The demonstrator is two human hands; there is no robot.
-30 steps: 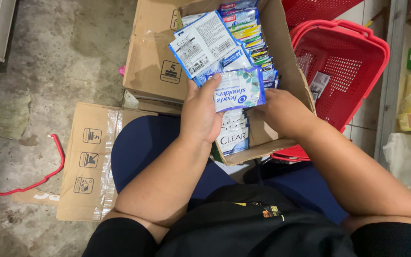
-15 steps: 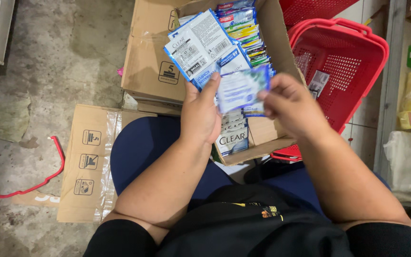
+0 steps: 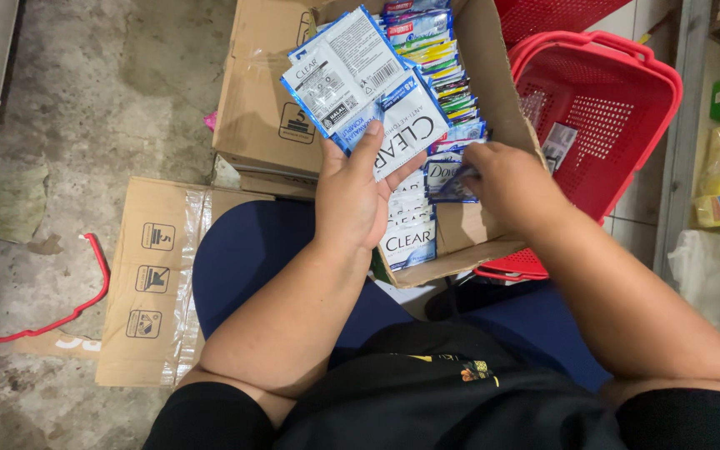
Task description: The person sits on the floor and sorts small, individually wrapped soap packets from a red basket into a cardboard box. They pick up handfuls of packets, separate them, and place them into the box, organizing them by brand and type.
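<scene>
- Left hand (image 3: 360, 200) grips a fanned bunch of blue-and-white sachets (image 3: 360, 79), raised at 12 o'clock.
- Right hand (image 3: 506, 179) pinches a dark blue sachet (image 3: 447, 179) inside the cardboard box (image 3: 493, 92).
- Red basket (image 3: 618, 108) at 2 o'clock.

A red basket (image 3: 618, 108) stands right, flattened cardboard (image 3: 156, 283) (taped) and a red strap (image 3: 85, 292) left.

Fanned stack of sachets (image 3: 360, 79), white and blue, flat, printed faces up, is being held tilted above the open cardboard box (image 3: 506, 125) by the left hand (image 3: 360, 196), thumb pressing on top; a small dark-blue sachet (image 3: 447, 179) is being pinched in the fingers of the right hand (image 3: 514, 187), just inside the box, touching the rows of packed sachets.
</scene>
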